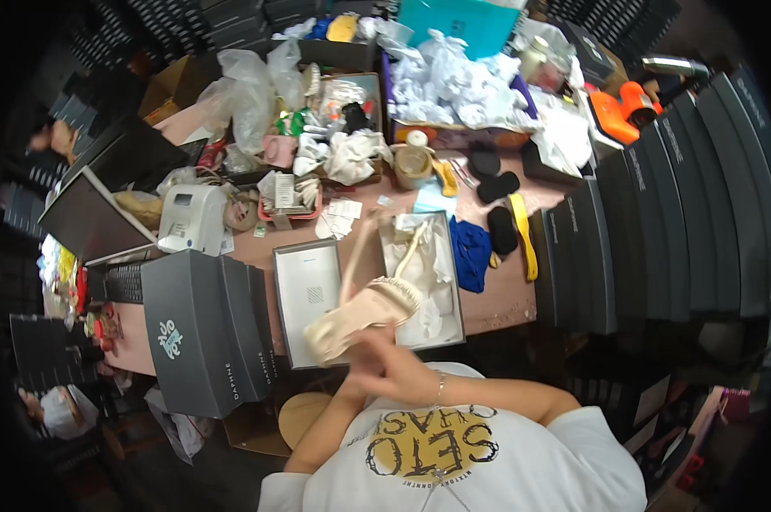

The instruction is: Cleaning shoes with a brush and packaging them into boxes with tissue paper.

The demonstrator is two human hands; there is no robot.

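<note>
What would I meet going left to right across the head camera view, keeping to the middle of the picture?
Flat silver-edged monitor, boxy white plastic printer, strappy cream sandal, crumpled blue cloth, long yellow strip-shaped object, row of upright dark grey shoeboxes.

Dark-lettered white shirt (522, 465), white-lettered grey boxes (193, 358)

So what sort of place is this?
It looks like a shoe packing station, perhaps in a warehouse: there's a sandal, an open box with white paper inside, and a row of dark boxes on the right.
</note>
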